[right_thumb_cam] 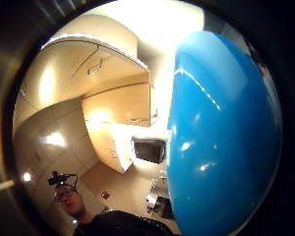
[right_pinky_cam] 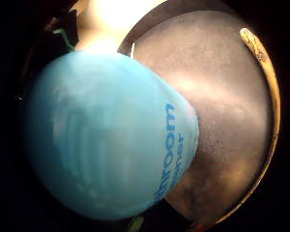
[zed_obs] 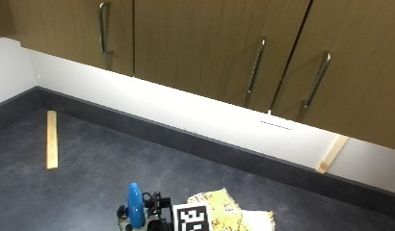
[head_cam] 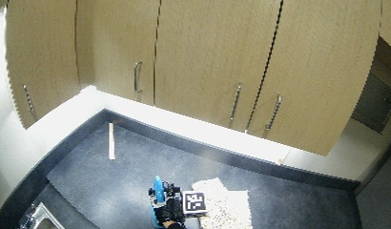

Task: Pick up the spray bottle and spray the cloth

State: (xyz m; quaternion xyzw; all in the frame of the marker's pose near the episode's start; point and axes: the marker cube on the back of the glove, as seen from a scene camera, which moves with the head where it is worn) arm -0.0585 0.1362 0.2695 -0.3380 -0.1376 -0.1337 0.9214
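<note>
Bottle (zed_obs: 135,204) upright, just left of cloth (zed_obs: 230,211); right hand (head_cam: 165,215) on it (grip unclear). Spray pending.

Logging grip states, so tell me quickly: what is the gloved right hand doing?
Right hand: holding the blue spray bottle upright beside the cloth.

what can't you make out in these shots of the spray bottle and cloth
- Right hand: outside views show it only at the picture's edge, behind the marker; its fingers cannot be told.
- Spray bottle: nozzle direction is too small in the outside views; the palm views show only the blue body.
- Cloth: its near edge is cut off by the frame; wet or dry cannot be told.
- Label on the bottle: partly readable only, wrapping out of sight.
</note>
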